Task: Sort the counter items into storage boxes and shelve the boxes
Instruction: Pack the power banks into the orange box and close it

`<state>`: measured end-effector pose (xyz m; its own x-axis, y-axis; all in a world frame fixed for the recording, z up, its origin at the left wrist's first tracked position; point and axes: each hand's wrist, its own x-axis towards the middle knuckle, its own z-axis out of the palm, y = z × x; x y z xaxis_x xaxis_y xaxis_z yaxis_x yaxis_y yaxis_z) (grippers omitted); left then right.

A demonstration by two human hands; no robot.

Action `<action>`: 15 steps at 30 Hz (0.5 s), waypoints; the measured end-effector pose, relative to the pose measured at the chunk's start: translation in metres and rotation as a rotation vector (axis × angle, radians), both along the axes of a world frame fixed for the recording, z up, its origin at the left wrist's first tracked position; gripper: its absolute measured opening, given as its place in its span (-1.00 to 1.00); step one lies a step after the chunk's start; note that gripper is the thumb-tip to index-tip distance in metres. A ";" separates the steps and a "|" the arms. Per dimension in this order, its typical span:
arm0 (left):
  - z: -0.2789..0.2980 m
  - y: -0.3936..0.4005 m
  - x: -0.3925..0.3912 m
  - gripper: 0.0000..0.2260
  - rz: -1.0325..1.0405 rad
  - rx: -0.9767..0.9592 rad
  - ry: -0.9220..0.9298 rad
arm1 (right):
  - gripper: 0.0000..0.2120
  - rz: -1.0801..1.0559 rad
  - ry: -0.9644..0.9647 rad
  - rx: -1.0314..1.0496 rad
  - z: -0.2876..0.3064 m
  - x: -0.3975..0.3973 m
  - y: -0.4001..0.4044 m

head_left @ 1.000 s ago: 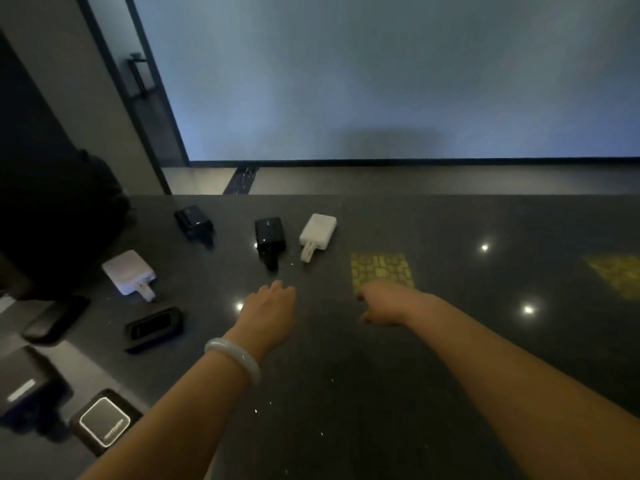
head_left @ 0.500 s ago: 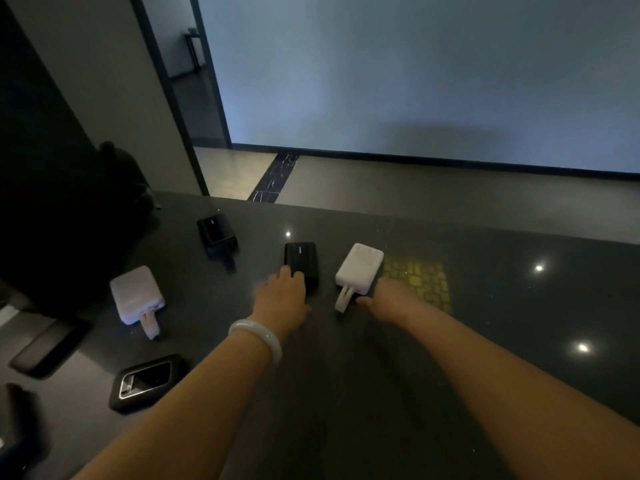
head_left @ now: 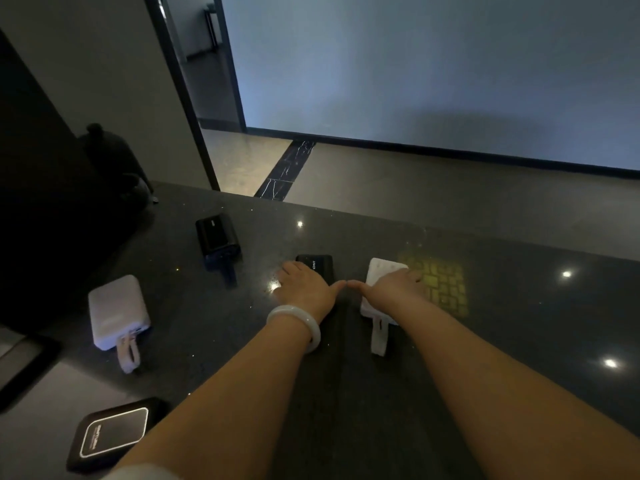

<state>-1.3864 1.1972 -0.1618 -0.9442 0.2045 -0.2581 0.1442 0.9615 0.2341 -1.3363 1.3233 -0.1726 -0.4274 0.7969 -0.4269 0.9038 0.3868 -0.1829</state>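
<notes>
A small black power bank [head_left: 320,266] lies on the dark counter [head_left: 381,393] with my left hand [head_left: 304,289] laid over its near half, fingers on its left side and thumb on its right. Just to the right sits a white power bank [head_left: 381,268], its white strap [head_left: 379,336] trailing toward me. My right hand [head_left: 391,289] covers it, thumb on the left side and fingers on the right. Both power banks rest on the counter. My two thumb tips nearly touch between them.
More items lie to the left: a black power bank [head_left: 216,233], a white power bank with a strap [head_left: 116,311], and a flat black pack with a white outline [head_left: 110,434]. A dark bag [head_left: 114,168] stands at the far left. The counter's far edge [head_left: 415,230] drops to the floor.
Both hands have reached forward from the bare counter. The left now lies over the black power bank and the right over the white one. The view has moved closer.
</notes>
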 end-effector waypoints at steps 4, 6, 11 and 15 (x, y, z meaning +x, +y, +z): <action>-0.004 0.001 -0.001 -0.08 -0.025 -0.029 0.030 | 0.21 -0.001 0.020 0.060 -0.006 0.001 -0.001; -0.004 -0.005 0.006 -0.11 -0.071 -0.027 0.031 | 0.14 0.037 0.024 0.080 -0.004 0.014 -0.004; -0.007 -0.032 0.046 -0.14 -0.159 -0.005 0.043 | 0.06 0.141 0.006 0.078 0.002 0.072 -0.023; -0.002 -0.057 0.094 -0.16 -0.241 0.001 0.032 | 0.00 0.142 0.010 0.014 0.015 0.141 -0.043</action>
